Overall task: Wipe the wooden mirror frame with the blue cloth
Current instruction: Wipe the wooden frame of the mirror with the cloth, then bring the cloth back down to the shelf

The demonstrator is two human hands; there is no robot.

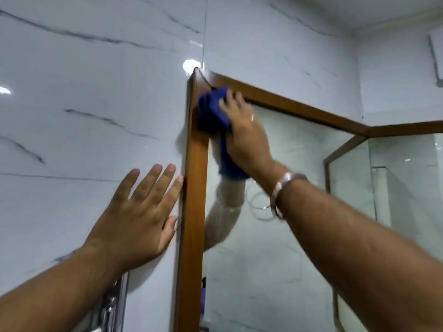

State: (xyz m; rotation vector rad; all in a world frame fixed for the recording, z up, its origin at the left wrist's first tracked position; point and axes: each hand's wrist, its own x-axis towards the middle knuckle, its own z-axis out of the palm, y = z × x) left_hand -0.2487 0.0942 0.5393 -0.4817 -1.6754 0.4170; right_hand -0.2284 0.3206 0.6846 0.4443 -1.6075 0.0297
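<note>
The wooden mirror frame [193,212] runs up the middle of the view and turns right at its top left corner. My right hand [242,125] presses the bunched blue cloth [212,111] against that upper left corner, with part of the cloth hanging down over the glass. A metal bracelet sits on my right wrist. My left hand [136,214] lies flat on the tiled wall with fingers spread, its fingertips touching the frame's outer left edge. The mirror glass [263,259] reflects my right arm and the cloth.
White marble-look wall tiles [84,104] surround the mirror. A chrome fixture [112,305] is mounted on the wall below my left forearm. A second wood-framed mirror panel [407,130] meets the first at the right corner. A white vent [437,58] sits high right.
</note>
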